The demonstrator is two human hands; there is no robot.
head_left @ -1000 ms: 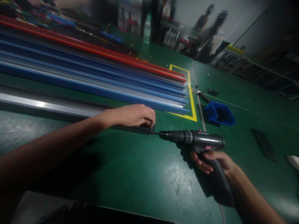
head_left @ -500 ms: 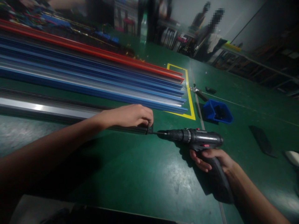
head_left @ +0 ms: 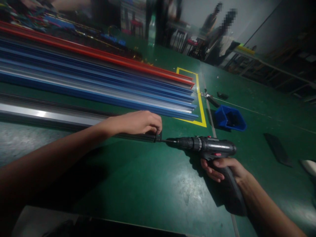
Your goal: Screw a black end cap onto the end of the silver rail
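Observation:
My right hand (head_left: 227,169) is wrapped round the grip of a black cordless drill (head_left: 212,146), which lies level and points left. Its long thin bit (head_left: 166,141) reaches a small black end piece (head_left: 159,136) at the right end of a dark and silver metal profile (head_left: 61,113). Over that end rests my left hand (head_left: 143,121), with its curled fingers closed on the end piece. The fingertips are partly hidden, and the exact contact of the bit is too small to make out.
Blue profiles (head_left: 111,87) and red ones (head_left: 111,54) lie side by side behind, ending inside a yellow tape outline (head_left: 203,113). To the right are a blue bin (head_left: 229,121), a dark-handled tool (head_left: 212,99) and a dark flat object (head_left: 277,149). People stand at the back.

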